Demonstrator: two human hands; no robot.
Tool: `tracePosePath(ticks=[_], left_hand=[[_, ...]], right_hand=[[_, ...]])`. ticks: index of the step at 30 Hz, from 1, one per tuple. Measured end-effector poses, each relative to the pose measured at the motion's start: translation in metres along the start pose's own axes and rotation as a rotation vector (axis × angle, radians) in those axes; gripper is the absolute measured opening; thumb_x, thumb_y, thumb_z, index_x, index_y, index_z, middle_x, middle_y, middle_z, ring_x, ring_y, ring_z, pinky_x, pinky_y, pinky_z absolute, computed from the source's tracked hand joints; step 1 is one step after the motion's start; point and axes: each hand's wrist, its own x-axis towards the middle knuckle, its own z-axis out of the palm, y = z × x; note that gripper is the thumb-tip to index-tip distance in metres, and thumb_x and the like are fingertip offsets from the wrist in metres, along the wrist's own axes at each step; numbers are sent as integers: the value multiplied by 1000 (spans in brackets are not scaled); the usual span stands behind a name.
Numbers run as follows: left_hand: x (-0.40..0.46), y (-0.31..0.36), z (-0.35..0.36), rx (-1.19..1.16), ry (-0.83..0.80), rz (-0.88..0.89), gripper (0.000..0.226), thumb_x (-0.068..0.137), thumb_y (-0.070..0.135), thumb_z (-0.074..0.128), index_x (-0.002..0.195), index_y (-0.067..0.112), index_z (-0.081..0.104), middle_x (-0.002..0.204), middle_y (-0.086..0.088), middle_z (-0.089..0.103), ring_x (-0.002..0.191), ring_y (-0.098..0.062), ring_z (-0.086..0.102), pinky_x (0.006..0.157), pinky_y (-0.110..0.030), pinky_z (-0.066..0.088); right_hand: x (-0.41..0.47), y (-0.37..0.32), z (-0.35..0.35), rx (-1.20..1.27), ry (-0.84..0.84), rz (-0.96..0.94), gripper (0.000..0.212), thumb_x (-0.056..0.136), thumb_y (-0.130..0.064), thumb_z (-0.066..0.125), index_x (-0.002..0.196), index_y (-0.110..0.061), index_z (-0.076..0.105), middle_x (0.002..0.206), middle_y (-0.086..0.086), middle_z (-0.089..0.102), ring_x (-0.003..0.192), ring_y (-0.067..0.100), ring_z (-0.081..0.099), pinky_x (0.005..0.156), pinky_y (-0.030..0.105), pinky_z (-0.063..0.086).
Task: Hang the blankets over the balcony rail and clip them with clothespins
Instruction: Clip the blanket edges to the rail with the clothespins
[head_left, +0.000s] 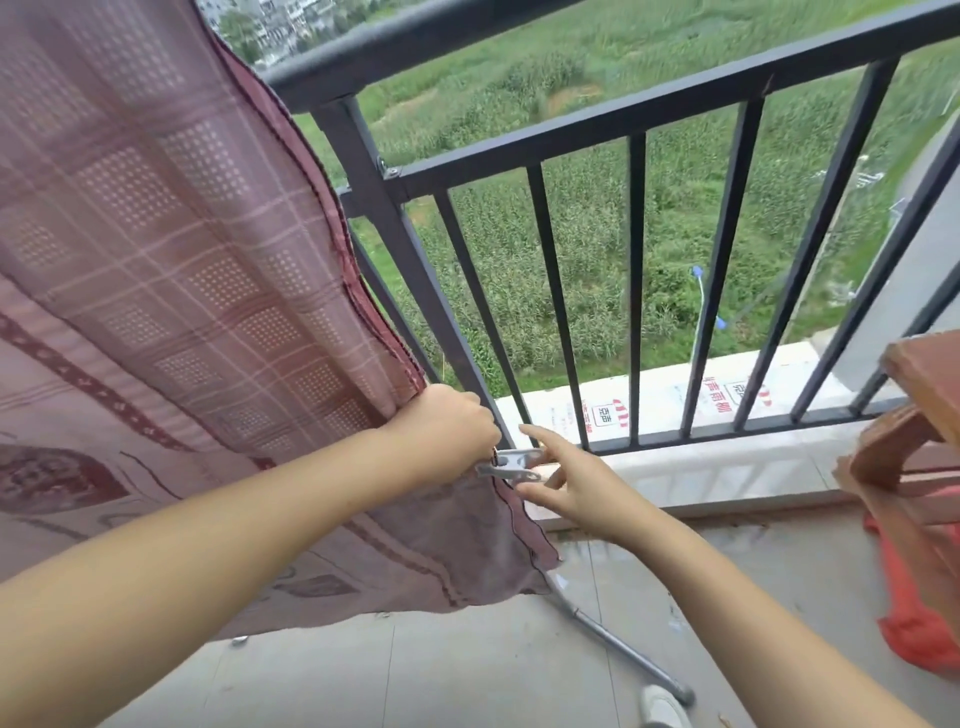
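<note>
Low down, hands: left (451, 427) bunching checked blanket (171, 249), right (563, 480) pinching metal clothespin (511, 465).

1 mauve checked blanket (171, 249) hangs over 1 dark metal balcony rail (613, 114); 1 silver metal clothespin (506, 466); 2 bare hands, left (449, 431) and right (571, 480); 1 reddish-brown wooden stool (914, 415); 1 red cloth (914, 618); 1 grey metal pole (618, 644) on the floor

Balcony corner, head view: blanket left, railing behind, stool right.
The maroon checked woven blanket (171, 249) drapes over the dark metal balcony railing (571, 130); the silver metal clothespin (511, 466) sits at its lower edge, between the left hand (447, 431) and the right hand (566, 483). The reddish wooden stool (914, 415) stands far right.
</note>
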Motion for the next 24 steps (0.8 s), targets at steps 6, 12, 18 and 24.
tracePosePath(ticks=[6,12,18,24], left_hand=[[19,24,0,-107,137,48,20,92,11,40,87,11,59,93,-7,65,91,-29,60,64,-31,38],[80,104,-14,-378,193,274,32,98,26,31,93,8,56,93,-9,63,88,-32,60,69,-38,48],[168,205,-69,-516,182,470,32,96,27,31,95,6,56,100,-15,64,93,-34,59,67,-37,44],[303,287,-145,-681,214,555,25,95,25,35,94,7,53,102,-14,61,97,-32,57,73,-38,44]], right_hand=[[-57,47,6,90,110,282,72,86,-35,58,144,-32,15,118,-4,48,88,12,60,75,21,45],[-132,105,-36,69,354,564,54,91,-28,50,140,-23,29,119,1,51,97,22,60,66,20,42],[-201,163,-140,-151,683,776,41,90,-19,48,131,-15,45,119,8,59,108,27,56,85,30,42],[-233,241,-267,-228,953,877,44,89,-11,44,133,-16,42,127,16,50,111,33,53,95,40,42]])
